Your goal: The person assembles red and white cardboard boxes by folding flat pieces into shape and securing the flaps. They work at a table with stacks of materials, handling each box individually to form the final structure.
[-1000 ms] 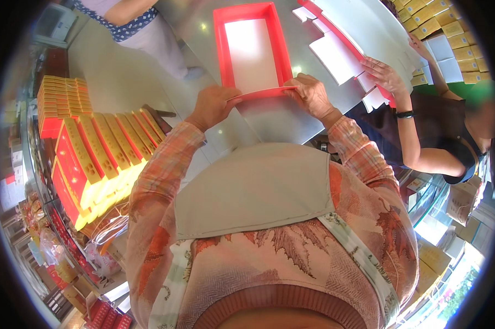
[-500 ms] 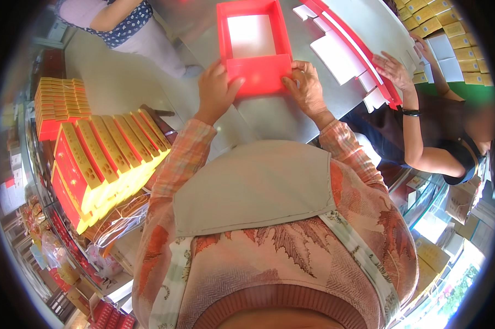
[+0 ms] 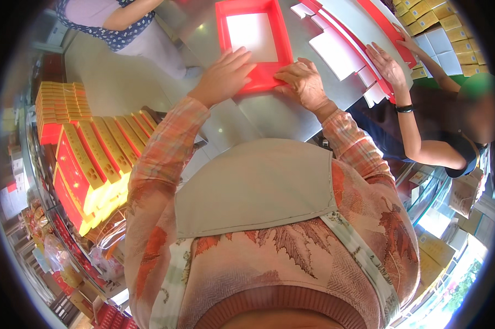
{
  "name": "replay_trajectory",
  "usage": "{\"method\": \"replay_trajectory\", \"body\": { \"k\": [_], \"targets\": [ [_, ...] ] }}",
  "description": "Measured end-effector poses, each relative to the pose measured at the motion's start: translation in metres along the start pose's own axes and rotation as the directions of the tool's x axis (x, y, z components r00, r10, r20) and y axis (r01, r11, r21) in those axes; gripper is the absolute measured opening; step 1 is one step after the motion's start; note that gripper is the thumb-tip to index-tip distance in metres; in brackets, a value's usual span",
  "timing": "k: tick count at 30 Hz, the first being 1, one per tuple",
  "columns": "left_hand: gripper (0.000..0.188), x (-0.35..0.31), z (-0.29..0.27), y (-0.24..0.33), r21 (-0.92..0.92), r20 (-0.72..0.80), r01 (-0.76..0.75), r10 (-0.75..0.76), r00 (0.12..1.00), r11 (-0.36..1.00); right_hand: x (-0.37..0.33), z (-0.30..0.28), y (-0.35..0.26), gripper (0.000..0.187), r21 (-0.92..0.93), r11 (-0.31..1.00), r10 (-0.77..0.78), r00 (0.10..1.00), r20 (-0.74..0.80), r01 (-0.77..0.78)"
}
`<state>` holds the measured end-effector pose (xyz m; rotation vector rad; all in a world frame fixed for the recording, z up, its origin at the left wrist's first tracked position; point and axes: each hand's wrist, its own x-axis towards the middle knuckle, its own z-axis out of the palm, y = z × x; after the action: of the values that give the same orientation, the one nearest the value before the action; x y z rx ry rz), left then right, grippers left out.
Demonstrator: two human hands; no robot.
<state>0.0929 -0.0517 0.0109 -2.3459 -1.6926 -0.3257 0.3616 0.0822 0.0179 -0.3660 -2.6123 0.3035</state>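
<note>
A red cardboard box (image 3: 283,41) with a white bottom (image 3: 251,37) lies open on the metal table in front of me. My left hand (image 3: 225,77) lies over its near left corner, fingers stretched out toward the inside. At the near right corner my right hand (image 3: 305,85) holds the near wall, its fingers bent along the edge. The near flap is now turned up and inward; part of it is hidden under my fingers.
Red and white cardboard sheets (image 3: 335,52) lie to the right, where a co-worker's hand (image 3: 387,68) touches them. Another person (image 3: 132,27) stands at far left. Stacked red and gold boxes (image 3: 94,159) stand at left. Small yellow boxes (image 3: 423,22) fill the far right.
The near flap has gone from lying outward to being folded in. My left hand has moved up and right over the corner. The co-worker's far hand has shifted back.
</note>
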Motion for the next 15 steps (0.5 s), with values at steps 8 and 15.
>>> {"method": "replay_trajectory", "body": {
  "k": [8,15],
  "targets": [
    [0.097,0.076,-0.002,-0.011,-0.473,0.703,0.515,-0.047,0.71,0.715,-0.005,0.01,-0.003,0.03,0.02,0.999,0.042,0.999,0.002,-0.042],
    [0.074,0.107,-0.014,-0.023,-0.328,0.722,0.451,-0.088,0.686,0.83,-0.004,0.009,-0.006,0.028,-0.05,0.998,0.023,1.0,-0.006,-0.023]
  ]
}}
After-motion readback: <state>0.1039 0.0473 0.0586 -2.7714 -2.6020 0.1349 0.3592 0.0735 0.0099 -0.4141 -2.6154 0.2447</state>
